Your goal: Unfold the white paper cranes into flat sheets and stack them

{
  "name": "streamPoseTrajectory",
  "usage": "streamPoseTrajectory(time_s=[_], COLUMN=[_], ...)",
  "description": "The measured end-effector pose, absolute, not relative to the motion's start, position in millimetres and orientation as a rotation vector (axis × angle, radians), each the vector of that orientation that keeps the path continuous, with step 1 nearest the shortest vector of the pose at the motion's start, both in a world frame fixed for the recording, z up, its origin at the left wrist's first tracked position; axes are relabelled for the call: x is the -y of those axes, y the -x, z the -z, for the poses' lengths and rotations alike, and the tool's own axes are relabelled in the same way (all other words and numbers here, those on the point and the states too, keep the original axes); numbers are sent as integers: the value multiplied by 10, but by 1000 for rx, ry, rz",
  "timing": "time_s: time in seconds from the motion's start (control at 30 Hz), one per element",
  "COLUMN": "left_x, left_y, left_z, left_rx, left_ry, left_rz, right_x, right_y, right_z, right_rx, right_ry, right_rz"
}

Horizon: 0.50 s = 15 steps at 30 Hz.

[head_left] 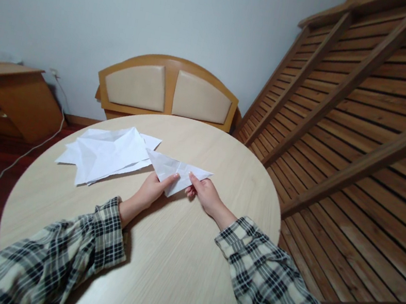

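Note:
Between my two hands is a white sheet of paper [178,169] folded into a triangle, its point toward me and its long edge away. My left hand [151,191] grips its left side, thumb on top and the other fingers hidden underneath. On the right side, my right hand [206,193] pinches the paper with the thumb above and curled fingers below. The folded paper is just above the round table [177,252]. Its left tip reaches a loose pile of creased white paper sheets [112,154] on the table.
Beyond the table stands a wooden headboard [170,86] with two cream panels, against the wall. A slatted wooden frame [359,132] leans along the right. At the left are a wooden desk [20,93] and a white cable [7,171] running over the dark floor.

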<state>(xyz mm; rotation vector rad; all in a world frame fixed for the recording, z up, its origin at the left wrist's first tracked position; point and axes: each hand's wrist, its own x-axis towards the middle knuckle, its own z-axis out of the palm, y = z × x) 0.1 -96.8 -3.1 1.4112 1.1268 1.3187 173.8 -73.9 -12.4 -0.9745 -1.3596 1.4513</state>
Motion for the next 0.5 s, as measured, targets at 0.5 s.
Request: streamPoseTrajectory(time_s=[0.5], left_x=[855], left_y=[5], left_z=[167], left_rx=[-1260], left_ry=[-1496], left_rz=[-1334], right_x=[646], right_y=[-1523], right_z=[202], right_rx=[1444], right_ry=[1205], right_rz=[-1146])
